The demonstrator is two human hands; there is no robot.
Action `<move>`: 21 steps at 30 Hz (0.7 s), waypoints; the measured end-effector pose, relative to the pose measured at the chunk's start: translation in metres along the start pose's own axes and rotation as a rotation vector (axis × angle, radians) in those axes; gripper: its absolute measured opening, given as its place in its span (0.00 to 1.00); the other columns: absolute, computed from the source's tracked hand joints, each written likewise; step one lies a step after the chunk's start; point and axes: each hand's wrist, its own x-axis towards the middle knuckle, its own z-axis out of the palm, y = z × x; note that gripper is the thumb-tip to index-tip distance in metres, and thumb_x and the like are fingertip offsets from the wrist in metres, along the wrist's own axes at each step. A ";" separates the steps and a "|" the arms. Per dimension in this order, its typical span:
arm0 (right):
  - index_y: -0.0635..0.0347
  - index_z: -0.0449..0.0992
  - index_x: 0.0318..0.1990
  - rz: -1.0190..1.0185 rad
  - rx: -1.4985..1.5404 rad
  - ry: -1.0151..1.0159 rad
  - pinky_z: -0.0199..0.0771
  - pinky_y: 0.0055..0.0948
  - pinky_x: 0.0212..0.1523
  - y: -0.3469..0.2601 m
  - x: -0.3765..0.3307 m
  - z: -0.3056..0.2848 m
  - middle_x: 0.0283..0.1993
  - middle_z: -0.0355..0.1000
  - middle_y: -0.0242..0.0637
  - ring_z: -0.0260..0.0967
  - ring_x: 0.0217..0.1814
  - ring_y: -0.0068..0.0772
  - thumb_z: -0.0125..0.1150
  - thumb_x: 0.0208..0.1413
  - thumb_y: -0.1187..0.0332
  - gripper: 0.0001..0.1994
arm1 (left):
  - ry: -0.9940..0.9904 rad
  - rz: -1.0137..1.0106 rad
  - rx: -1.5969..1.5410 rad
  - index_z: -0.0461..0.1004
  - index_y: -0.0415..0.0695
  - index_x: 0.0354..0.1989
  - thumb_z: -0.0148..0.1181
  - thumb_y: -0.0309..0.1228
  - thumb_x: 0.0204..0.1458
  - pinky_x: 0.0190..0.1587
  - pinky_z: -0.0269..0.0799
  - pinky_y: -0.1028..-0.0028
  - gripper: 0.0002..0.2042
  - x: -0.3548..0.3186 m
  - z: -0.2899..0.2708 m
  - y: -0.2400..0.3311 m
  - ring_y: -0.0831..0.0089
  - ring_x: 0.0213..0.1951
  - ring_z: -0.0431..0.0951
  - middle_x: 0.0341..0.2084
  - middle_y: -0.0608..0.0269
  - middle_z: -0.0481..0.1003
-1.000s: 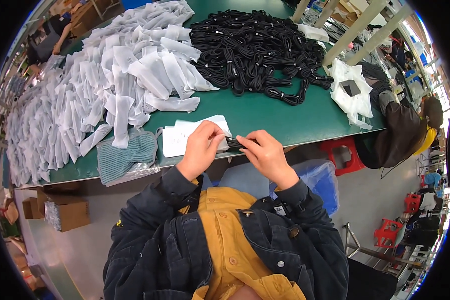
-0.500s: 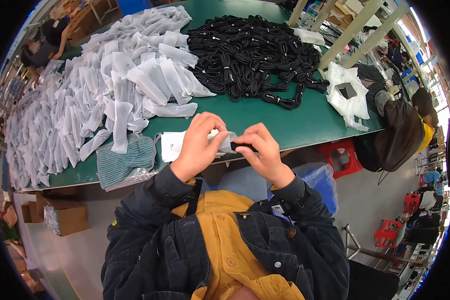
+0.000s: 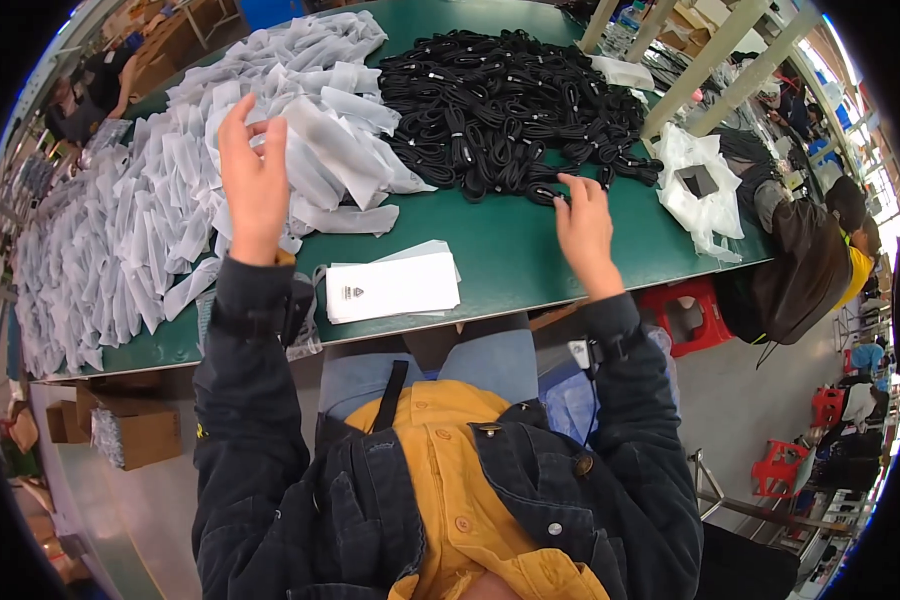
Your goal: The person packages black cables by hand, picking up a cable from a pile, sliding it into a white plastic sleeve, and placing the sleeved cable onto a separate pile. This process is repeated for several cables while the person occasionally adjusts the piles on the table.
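My left hand (image 3: pixel 253 185) is raised over the pile of frosted plastic bags (image 3: pixel 170 170), fingers apart and holding nothing. Right beside its fingertips is a slightly blurred filled bag (image 3: pixel 335 145) on top of the pile. My right hand (image 3: pixel 584 228) reaches to the near edge of the heap of black cable bundles (image 3: pixel 500 100). Its thumb and fingers are apart at the end of one coiled cable bundle (image 3: pixel 543 193), which they partly cover. Between my arms, at the table's front edge, lies a stack of flat white printed bags (image 3: pixel 395 287).
A teal knitted cloth (image 3: pixel 206 320) is mostly behind my left sleeve. White crumpled plastic with a black square piece (image 3: pixel 697 181) lies at the right of the green table (image 3: pixel 510 265). Pale posts (image 3: pixel 705 70) rise at the back right. A red stool (image 3: pixel 685 315) stands below the table edge.
My hands were together over the white stack, with a bag and a black item between them. They have parted, the left to the bag pile, the right to the cable heap.
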 end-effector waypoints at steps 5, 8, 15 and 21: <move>0.60 0.75 0.49 -0.178 -0.354 -0.186 0.72 0.39 0.41 0.015 -0.017 -0.003 0.44 0.71 0.40 0.68 0.46 0.45 0.65 0.51 0.73 0.16 | -0.699 -0.017 -0.048 0.75 0.41 0.44 0.63 0.24 0.52 0.40 0.72 0.71 0.11 -0.117 0.008 0.008 0.65 0.38 0.75 0.38 0.58 0.73; 0.60 0.75 0.48 -0.210 -0.306 -0.279 0.72 0.41 0.41 -0.013 -0.030 -0.008 0.42 0.72 0.41 0.68 0.46 0.46 0.65 0.50 0.73 0.16 | -0.823 0.037 -0.043 0.75 0.42 0.41 0.64 0.23 0.52 0.38 0.73 0.70 0.09 -0.163 0.020 0.015 0.62 0.36 0.76 0.36 0.58 0.72; 0.62 0.77 0.48 -0.139 0.077 -0.313 0.73 0.37 0.37 -0.057 -0.063 -0.007 0.35 0.73 0.42 0.72 0.38 0.41 0.62 0.54 0.74 0.13 | -0.837 0.044 0.066 0.74 0.39 0.34 0.64 0.24 0.50 0.36 0.73 0.63 0.06 -0.183 0.035 0.007 0.53 0.34 0.75 0.30 0.55 0.71; 0.63 0.76 0.54 0.412 0.718 -0.485 0.69 0.20 0.35 -0.087 -0.070 -0.023 0.33 0.72 0.30 0.67 0.31 0.19 0.55 0.64 0.72 0.13 | -0.774 -0.247 -0.051 0.73 0.37 0.32 0.61 0.21 0.52 0.34 0.71 0.71 0.03 -0.182 0.031 0.009 0.62 0.30 0.74 0.29 0.55 0.72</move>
